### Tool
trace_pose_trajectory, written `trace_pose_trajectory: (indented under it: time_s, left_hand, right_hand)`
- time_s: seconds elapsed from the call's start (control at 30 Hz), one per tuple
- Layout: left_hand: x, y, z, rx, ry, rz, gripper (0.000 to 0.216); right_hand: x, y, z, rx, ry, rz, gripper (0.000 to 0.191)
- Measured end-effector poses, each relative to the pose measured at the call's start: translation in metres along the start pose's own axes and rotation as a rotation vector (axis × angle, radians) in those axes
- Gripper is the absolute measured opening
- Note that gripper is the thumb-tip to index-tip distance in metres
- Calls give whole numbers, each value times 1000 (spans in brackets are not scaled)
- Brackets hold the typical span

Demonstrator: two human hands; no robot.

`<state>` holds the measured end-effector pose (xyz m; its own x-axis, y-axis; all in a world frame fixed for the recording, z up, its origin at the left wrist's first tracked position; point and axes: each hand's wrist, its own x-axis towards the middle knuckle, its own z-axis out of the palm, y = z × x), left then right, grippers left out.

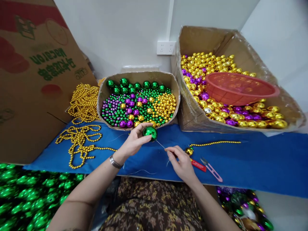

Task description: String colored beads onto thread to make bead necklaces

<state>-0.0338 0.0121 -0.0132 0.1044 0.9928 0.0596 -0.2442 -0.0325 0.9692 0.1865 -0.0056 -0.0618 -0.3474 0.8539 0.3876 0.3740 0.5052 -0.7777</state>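
My left hand [136,140] holds a large shiny green ball [150,133] between thumb and fingers, above the front of the small carton. From the ball's lower right side a thin pale needle or stiff thread [160,144] runs to my right hand [181,162], whose thumb and fingertips pinch its end. Just right of that hand, a gold ball [189,151] with small green beads lies joined to a strand of gold beads [216,143]. A red flat tool [198,165] and pink-handled thread snips [212,170] rest on the blue cloth [240,160].
A low carton [139,75] holds green, purple and gold beads. Behind right, a bigger box [192,38] has gold and purple balls with a red basket [240,88] on them. Gold bead strands [84,144] lie left beside a tall cardboard box [36,96]. Green balls [36,192] sit below.
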Motion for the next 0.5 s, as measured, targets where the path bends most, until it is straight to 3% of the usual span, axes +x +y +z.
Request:
trace_pose_trajectory:
  time_s: [0.2, 0.5]
  left_hand:
    - [-7, 0, 8, -111, 9, -48, 50]
    - [-7, -9, 5, -234, -7, -117, 48]
  right_hand:
    - [-2, 3, 4, -15, 54, -15, 17]
    - [-6, 5, 7, 31, 25, 39, 15]
